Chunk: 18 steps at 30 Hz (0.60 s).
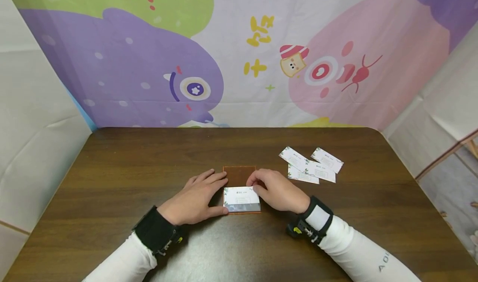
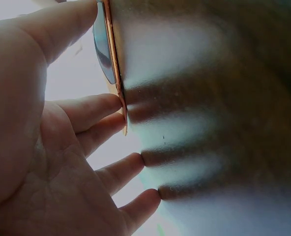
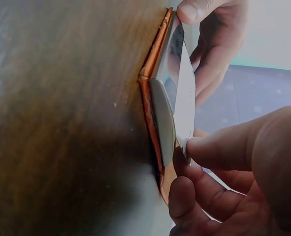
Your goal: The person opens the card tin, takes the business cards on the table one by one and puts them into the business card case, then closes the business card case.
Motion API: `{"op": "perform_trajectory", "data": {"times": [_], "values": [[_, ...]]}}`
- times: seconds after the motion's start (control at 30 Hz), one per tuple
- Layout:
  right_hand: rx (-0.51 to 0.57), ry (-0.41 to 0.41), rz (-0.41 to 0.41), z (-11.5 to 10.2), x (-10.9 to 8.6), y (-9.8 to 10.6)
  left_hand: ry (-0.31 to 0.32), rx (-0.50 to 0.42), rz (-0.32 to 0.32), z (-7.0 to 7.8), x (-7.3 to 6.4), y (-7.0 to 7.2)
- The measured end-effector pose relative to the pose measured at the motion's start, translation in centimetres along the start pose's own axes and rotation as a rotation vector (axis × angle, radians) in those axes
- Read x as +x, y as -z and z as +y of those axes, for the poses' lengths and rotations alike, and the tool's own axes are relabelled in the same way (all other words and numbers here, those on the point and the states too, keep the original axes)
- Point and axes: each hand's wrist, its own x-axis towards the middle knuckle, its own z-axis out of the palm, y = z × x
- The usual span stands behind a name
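So, left hand splayed against case; right hand pinching card.

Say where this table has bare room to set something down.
Bare table: left of the left hand, behind the case up to the backdrop, and right of the loose cards. Crowded: around the case, where the right hand pinches a card.

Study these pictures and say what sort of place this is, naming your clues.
Probably an indoor booth set up for recording handwork: a wrinkled, colourful cartoon-print backdrop hangs behind a dark brown wood-grain rectangular table, and the person wears black wristbands bearing small devices.
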Motion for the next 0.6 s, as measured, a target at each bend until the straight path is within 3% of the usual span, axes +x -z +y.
{"op": "perform_trajectory", "data": {"times": [0.6], "values": [[-0.029,0.02,-0.004,0.0,-0.19,-0.45,-0.003,0.012,0.009,-0.07,0.03,-0.13]]}}
